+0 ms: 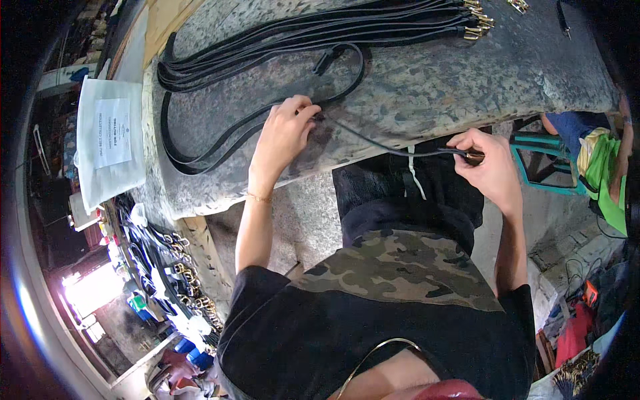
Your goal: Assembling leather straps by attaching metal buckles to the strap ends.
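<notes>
Straps (320, 32) lie on the table (433, 87) beyond the left hand (283, 133), a stool (541, 141) to the right hand's (492, 163) right.

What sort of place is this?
Probably a small belt or leather workshop: one black strap being handled, with more straps bearing gold fittings lying on a worn table.

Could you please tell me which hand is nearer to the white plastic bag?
Left: the left hand is over the table, right of the white plastic bag; the right hand is farther right.
</notes>
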`<state>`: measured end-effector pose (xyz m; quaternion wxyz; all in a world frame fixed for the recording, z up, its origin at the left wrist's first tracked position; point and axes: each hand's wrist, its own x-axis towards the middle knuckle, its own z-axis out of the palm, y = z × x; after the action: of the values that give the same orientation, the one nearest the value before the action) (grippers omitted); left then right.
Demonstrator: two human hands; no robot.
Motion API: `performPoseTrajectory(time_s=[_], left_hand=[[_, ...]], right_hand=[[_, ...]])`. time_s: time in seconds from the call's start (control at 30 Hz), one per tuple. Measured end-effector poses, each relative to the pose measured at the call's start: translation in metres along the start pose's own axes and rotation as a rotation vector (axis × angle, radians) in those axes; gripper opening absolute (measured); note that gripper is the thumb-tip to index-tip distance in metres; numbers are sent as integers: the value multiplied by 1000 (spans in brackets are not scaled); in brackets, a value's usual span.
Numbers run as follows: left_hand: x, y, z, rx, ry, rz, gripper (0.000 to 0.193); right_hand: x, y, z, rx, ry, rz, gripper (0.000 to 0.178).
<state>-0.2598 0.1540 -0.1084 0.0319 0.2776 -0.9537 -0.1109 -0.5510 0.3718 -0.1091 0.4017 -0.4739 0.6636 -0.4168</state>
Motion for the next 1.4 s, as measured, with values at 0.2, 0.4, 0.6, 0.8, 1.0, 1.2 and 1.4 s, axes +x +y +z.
performPoseTrajectory(time_s=[0.2, 0.4, 0.6, 0.8, 1.0, 1.2, 1.4], left_hand=[[9, 26, 13, -131, -46, 210, 19], [32, 60, 20, -340, -181, 384, 20], [28, 43, -4, -410, -421, 193, 23], [46, 75, -2, -625, -459, 77, 28], [63, 111, -5, -628, -486, 76, 28], [67, 122, 5, -1014, -519, -15, 36], [60, 127, 6, -949, -488, -44, 36]], right_hand=[[-2, -1, 13, -73, 15, -84, 16], [-12, 2, 15, -45, 32, -184, 17], [-27, 18, -13, -57, 275, -31, 16], [-36, 20, 30, 1, 360, -94, 17], [-30, 5, 50, 7, 366, -258, 21], [-22, 1, 34, -106, 257, -466, 21], [-14, 4, 21, -239, 163, -636, 20]])
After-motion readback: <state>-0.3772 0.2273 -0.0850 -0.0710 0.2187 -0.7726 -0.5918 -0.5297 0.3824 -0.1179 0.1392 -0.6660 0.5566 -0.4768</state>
